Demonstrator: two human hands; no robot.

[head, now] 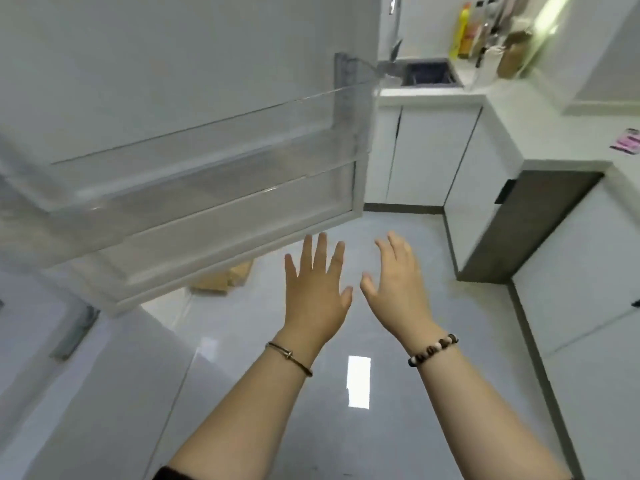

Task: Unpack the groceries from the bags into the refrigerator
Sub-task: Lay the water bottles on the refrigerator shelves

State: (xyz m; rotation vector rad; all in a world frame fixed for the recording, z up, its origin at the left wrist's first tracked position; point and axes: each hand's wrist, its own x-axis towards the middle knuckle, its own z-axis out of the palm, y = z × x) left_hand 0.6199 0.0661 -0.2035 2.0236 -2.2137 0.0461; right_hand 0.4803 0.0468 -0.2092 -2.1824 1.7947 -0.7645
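The refrigerator door [145, 81] stands open at the upper left, its inner side facing me, with clear plastic door shelves [214, 174] that hold nothing I can see. Below its lower edge a brown paper bag [225, 280] lies on the floor, mostly hidden by the door. My left hand [317, 289] and my right hand [394, 285] are stretched out side by side over the floor, palms down, fingers spread, holding nothing. Both hover just right of the door's bottom corner. The refrigerator's interior is out of view.
A white lower refrigerator door or cabinet front [86, 375] fills the bottom left. White kitchen cabinets [426, 150] with a sink [427, 73] and bottles [465, 32] on the counter line the back and right. A dark panel [526, 223] juts out at right. Glossy grey floor [346, 393] lies between.
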